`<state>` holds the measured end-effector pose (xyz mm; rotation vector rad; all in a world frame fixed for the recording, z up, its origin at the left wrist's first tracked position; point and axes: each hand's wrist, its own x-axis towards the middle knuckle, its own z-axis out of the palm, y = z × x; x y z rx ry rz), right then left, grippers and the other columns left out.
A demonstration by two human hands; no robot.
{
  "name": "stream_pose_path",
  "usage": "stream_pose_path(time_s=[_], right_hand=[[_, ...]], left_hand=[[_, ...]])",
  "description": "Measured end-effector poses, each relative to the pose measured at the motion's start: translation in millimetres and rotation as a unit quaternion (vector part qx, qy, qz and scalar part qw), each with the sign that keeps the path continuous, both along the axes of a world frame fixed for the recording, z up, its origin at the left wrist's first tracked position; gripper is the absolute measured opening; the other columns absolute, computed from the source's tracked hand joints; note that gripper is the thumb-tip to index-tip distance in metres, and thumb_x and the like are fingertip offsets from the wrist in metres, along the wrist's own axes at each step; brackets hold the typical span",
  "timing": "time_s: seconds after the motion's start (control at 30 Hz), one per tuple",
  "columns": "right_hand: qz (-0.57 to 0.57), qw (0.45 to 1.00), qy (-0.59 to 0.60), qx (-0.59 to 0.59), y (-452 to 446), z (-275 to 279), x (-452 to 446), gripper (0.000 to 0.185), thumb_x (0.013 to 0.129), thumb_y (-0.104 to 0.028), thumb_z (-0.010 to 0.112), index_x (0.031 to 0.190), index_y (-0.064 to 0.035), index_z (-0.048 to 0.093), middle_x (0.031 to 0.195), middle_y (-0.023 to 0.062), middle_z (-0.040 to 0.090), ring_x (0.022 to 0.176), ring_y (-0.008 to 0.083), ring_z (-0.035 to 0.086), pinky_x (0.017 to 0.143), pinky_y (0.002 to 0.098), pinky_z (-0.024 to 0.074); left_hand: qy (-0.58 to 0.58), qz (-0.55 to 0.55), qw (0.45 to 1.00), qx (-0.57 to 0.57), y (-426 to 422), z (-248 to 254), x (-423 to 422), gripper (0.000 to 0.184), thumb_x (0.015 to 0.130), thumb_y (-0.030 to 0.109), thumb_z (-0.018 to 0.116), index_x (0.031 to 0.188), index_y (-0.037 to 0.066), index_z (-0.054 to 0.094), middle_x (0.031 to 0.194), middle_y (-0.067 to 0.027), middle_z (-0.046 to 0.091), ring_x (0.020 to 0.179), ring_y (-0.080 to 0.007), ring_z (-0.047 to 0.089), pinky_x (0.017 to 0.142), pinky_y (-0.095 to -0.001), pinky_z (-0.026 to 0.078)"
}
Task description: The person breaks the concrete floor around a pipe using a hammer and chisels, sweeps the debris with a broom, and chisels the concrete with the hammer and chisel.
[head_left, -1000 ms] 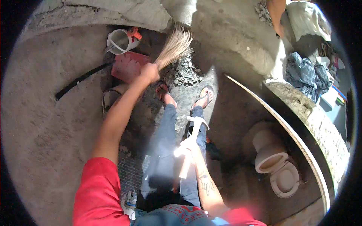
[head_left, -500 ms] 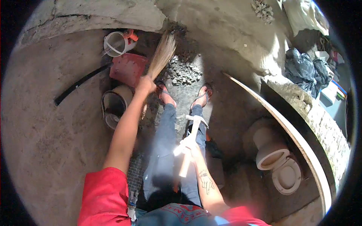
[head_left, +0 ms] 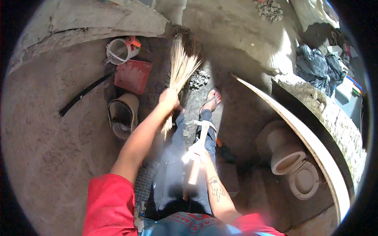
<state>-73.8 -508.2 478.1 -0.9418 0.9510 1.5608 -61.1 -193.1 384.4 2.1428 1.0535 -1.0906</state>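
My left hand (head_left: pixel 169 99) is wrapped round a short broom of pale, stiff bristles (head_left: pixel 182 65). The bristles fan out over the floor ahead of my feet and partly cover a pile of grey rubble (head_left: pixel 199 80). Close to my right thigh, my right hand (head_left: pixel 201 154) grips a claw hammer (head_left: pixel 204 131) midway along its handle, head pointing away from me. Strong sunlight washes out part of that hand. The broom and my left arm hide most of my left foot, while my right foot (head_left: pixel 212 100) shows in a sandal.
A red dustpan (head_left: pixel 133 76) lies left of the broom, below a white bucket (head_left: pixel 118 52). Nearer stand a cylindrical container (head_left: pixel 132 104) and a black strip (head_left: pixel 84 94). To the right are a toilet (head_left: pixel 289 162), a curved board edge (head_left: pixel 299 135) and black plastic bags (head_left: pixel 313 67).
My left hand has swung the broom to the right, so its bristles now spread across the rubble. The right hand keeps the hammer in nearly the same place.
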Motion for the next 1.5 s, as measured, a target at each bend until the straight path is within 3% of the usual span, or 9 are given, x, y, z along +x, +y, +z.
stream_pose_path(time_s=[0.27,0.43,0.77,0.9,0.97,1.1,1.17,1.23,1.5], right_hand=[[-0.009,1.000,0.014,-0.011,-6,-6,-4,0.020,0.086,-0.009,0.065,0.103,-0.0006,0.057,0.089,0.0084,0.064,0.064,0.0105,0.058,0.052,0.0238,0.0499],[0.014,0.999,0.006,-0.034,0,1,1,0.011,0.088,-0.008,0.061,0.098,-0.0028,0.058,0.087,0.0063,0.061,0.069,0.0143,0.060,0.056,0.0256,0.0506],[-0.017,0.999,0.014,-0.033,5,2,3,0.021,0.087,-0.007,0.063,0.105,-0.0005,0.055,0.090,0.0090,0.063,0.066,0.0124,0.059,0.052,0.0247,0.0491],[-0.009,0.999,0.012,-0.045,5,7,4,0.019,0.088,-0.007,0.063,0.104,-0.0008,0.055,0.090,0.0085,0.062,0.066,0.0118,0.057,0.051,0.0241,0.0468],[-0.007,0.999,0.008,-0.032,3,2,1,0.018,0.088,-0.008,0.062,0.103,-0.0010,0.055,0.089,0.0085,0.062,0.065,0.0116,0.057,0.051,0.0238,0.0460],[0.010,1.000,-0.020,-0.002,-6,-5,-5,0.017,0.089,-0.009,0.062,0.102,-0.0014,0.054,0.090,0.0089,0.062,0.064,0.0121,0.056,0.051,0.0237,0.0454],[0.028,0.999,-0.033,0.018,-8,-5,-4,0.017,0.089,-0.010,0.061,0.103,-0.0016,0.054,0.090,0.0090,0.061,0.064,0.0123,0.056,0.051,0.0238,0.0455],[0.071,0.996,-0.049,0.033,-8,-3,0,0.014,0.087,-0.005,0.064,0.099,-0.0035,0.056,0.092,0.0039,0.058,0.083,0.0146,0.060,0.070,0.0264,0.0523],[0.007,1.000,0.002,-0.004,-3,-4,0,0.020,0.089,-0.010,0.062,0.105,-0.0039,0.054,0.093,0.0086,0.062,0.069,0.0136,0.059,0.053,0.0244,0.0485]], left_hand=[[-0.050,0.049,0.994,0.079,-33,87,-21,0.050,0.080,0.016,0.063,0.129,0.015,0.049,0.085,-0.0255,0.066,0.082,-0.0409,0.067,0.072,-0.0496,0.054],[-0.096,0.067,0.993,0.030,4,33,14,0.049,0.079,0.018,0.062,0.127,0.014,0.052,0.079,-0.0255,0.065,0.077,-0.0416,0.066,0.071,-0.0496,0.054],[-0.098,0.216,0.971,-0.020,-17,91,-15,0.046,0.085,0.024,0.054,0.130,0.015,0.053,0.099,-0.0273,0.065,0.092,-0.0447,0.064,0.084,-0.0505,0.051],[-0.248,0.235,0.938,0.054,63,22,6,0.044,0.081,0.020,0.059,0.122,0.005,0.055,0.093,-0.0276,0.065,0.091,-0.0437,0.064,0.079,-0.0492,0.052],[-0.127,0.367,0.907,-0.165,96,-24,7,0.050,0.079,0.017,0.062,0.127,0.007,0.053,0.086,-0.0240,0.067,0.084,-0.0316,0.069,0.074,-0.0433,0.053],[-0.144,0.186,0.968,-0.090,80,-3,-22,0.055,0.081,0.017,0.062,0.134,0.010,0.050,0.087,-0.0252,0.067,0.086,-0.0321,0.069,0.075,-0.0436,0.053],[-0.129,0.151,0.978,-0.059,82,34,-39,0.056,0.083,0.015,0.061,0.138,0.012,0.048,0.119,-0.0270,0.060,0.110,-0.0401,0.059,0.095,-0.0426,0.046],[-0.168,0.146,0.974,-0.039,77,51,-57,0.057,0.082,0.014,0.061,0.137,0.011,0.049,0.111,-0.0292,0.061,0.104,-0.0407,0.062,0.090,-0.0434,0.048],[-0.138,0.083,0.983,-0.090,89,5,-17,0.056,0.078,0.013,0.058,0.133,0.009,0.051,0.093,-0.0311,0.064,0.090,-0.0409,0.066,0.080,-0.0454,0.053]])
